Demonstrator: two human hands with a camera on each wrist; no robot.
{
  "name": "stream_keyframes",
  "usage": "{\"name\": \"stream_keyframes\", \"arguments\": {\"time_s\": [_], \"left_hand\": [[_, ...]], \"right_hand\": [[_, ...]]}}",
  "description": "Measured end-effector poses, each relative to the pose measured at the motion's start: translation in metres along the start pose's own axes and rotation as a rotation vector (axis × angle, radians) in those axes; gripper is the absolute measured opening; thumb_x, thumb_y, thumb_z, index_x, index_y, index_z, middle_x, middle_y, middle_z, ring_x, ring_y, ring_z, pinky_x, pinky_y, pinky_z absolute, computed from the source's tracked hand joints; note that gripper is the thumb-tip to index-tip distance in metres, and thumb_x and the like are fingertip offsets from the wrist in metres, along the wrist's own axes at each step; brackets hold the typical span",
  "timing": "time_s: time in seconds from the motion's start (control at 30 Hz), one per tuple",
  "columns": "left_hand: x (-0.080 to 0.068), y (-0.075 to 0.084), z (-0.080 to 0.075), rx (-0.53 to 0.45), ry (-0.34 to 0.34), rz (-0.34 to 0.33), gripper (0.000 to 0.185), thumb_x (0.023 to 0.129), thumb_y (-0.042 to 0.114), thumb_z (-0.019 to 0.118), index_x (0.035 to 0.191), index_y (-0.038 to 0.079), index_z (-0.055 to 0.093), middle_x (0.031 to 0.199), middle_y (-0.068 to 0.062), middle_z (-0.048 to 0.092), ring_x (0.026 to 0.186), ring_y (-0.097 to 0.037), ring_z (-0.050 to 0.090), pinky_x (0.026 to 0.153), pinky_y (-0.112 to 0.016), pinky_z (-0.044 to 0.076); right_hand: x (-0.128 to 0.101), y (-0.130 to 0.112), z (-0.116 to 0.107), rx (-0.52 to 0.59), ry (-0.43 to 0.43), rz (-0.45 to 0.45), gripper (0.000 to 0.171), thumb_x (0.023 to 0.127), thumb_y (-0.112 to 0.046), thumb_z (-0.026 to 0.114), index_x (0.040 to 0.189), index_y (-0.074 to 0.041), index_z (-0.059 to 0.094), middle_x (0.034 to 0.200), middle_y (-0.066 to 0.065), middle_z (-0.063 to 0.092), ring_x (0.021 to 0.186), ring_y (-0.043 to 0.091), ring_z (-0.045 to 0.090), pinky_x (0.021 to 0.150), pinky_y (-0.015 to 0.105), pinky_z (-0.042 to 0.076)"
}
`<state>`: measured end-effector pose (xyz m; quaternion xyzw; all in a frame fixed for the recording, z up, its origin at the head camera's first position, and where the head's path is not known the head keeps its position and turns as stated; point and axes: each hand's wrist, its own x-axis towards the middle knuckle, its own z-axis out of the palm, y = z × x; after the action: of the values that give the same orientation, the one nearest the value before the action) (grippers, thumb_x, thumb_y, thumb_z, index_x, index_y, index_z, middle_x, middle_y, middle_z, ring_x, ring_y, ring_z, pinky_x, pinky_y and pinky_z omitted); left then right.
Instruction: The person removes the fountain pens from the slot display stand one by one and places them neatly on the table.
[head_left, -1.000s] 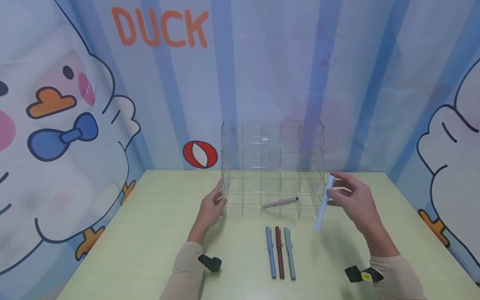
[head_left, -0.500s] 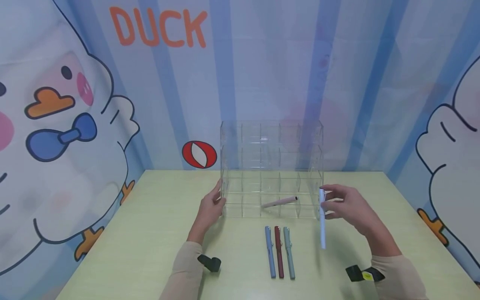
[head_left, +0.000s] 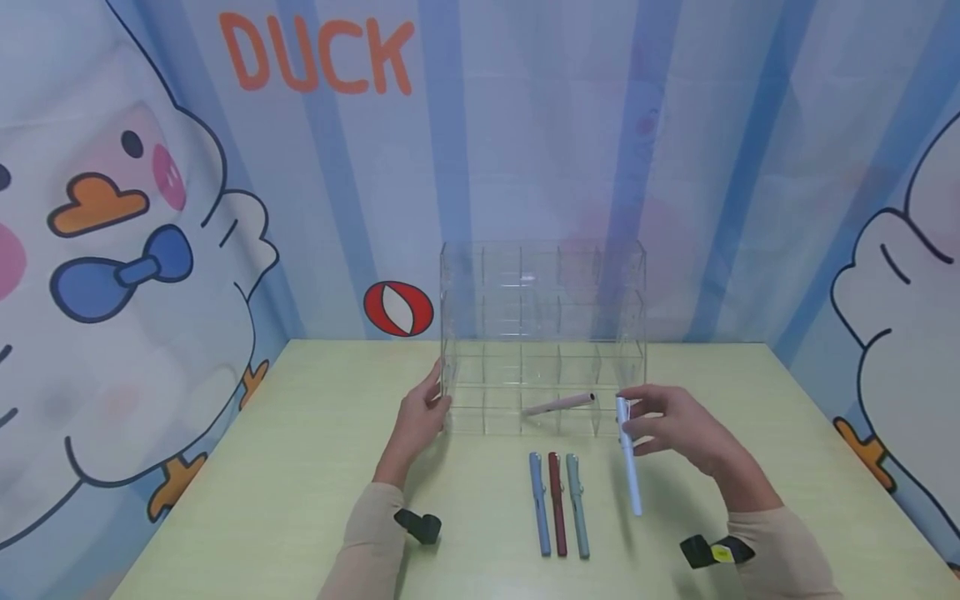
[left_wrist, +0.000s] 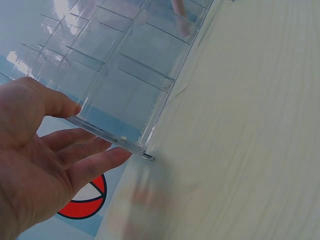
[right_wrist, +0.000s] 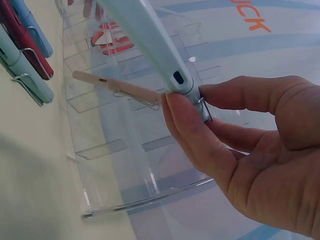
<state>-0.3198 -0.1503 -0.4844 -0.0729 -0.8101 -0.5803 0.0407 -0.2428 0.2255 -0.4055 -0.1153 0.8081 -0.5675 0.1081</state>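
Note:
A clear plastic rack (head_left: 540, 342) with rows of compartments stands upright at the back of the table. My left hand (head_left: 420, 418) grips its left side edge, the thumb on one face and the fingers on the other in the left wrist view. Between thumb and fingers, my right hand (head_left: 686, 429) pinches a light blue pen (head_left: 630, 467) near its clip end. That pen hangs steeply in front of the rack's lower right corner, its other end pointing down. A pale pink pen (head_left: 558, 406) lies slanted in the rack's bottom row, one end sticking out.
Three pens lie side by side on the table (head_left: 300, 500) before the rack: a blue pen (head_left: 540, 504), a dark red pen (head_left: 557, 504) and a teal pen (head_left: 577, 507). A duck-print curtain (head_left: 525, 125) hangs right behind the rack.
My right hand has moved left and down with the light blue pen, from beside the rack to before its right corner. The pen's lower end has swung toward me. My left hand stays put.

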Motion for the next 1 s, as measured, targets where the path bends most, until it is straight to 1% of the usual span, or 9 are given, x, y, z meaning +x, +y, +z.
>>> {"name": "stream_keyframes", "arguments": {"time_s": [0.1,0.33,0.6,0.77,1.0], "left_hand": [[0.0,0.0,0.0,-0.007,0.001,-0.001,0.068,0.101,0.005,0.054,0.159,0.031,0.028,0.153,-0.019,0.042,0.13,-0.039,0.052,0.073,-0.042,0.056],[0.001,-0.004,0.0,-0.022,-0.007,0.0,0.067,0.101,0.006,0.054,0.159,0.03,0.029,0.152,-0.022,0.042,0.13,-0.039,0.052,0.066,-0.032,0.053],[0.004,-0.003,0.0,-0.032,-0.011,0.007,0.068,0.101,0.004,0.054,0.159,0.031,0.029,0.153,-0.022,0.041,0.13,-0.039,0.051,0.063,-0.03,0.052],[0.003,-0.003,-0.001,-0.033,-0.01,0.008,0.068,0.101,0.004,0.053,0.159,0.03,0.028,0.151,-0.024,0.042,0.129,-0.04,0.052,0.062,-0.031,0.052],[0.002,-0.003,-0.002,-0.039,-0.014,-0.007,0.067,0.101,0.006,0.054,0.158,0.03,0.029,0.151,-0.023,0.043,0.129,-0.04,0.052,0.065,-0.035,0.054]], "right_hand": [[0.003,0.004,0.003,0.027,-0.029,0.0,0.058,0.092,-0.001,0.065,0.142,0.015,0.04,0.111,0.025,0.056,0.088,0.029,0.069,0.077,0.046,0.059],[0.009,0.012,0.01,0.04,-0.028,0.039,0.056,0.089,0.002,0.065,0.139,0.014,0.043,0.109,0.024,0.056,0.087,0.028,0.069,0.076,0.046,0.059],[0.014,0.022,0.019,0.06,-0.063,0.06,0.061,0.088,0.003,0.066,0.141,0.017,0.04,0.106,0.022,0.058,0.086,0.028,0.069,0.076,0.047,0.059],[0.018,0.031,0.025,0.06,-0.072,0.072,0.059,0.089,0.002,0.065,0.141,0.017,0.041,0.105,0.021,0.06,0.086,0.027,0.067,0.075,0.046,0.059],[0.023,0.04,0.032,0.058,-0.046,0.121,0.058,0.088,0.004,0.066,0.14,0.016,0.042,0.101,0.021,0.06,0.082,0.026,0.067,0.073,0.045,0.059]]}}
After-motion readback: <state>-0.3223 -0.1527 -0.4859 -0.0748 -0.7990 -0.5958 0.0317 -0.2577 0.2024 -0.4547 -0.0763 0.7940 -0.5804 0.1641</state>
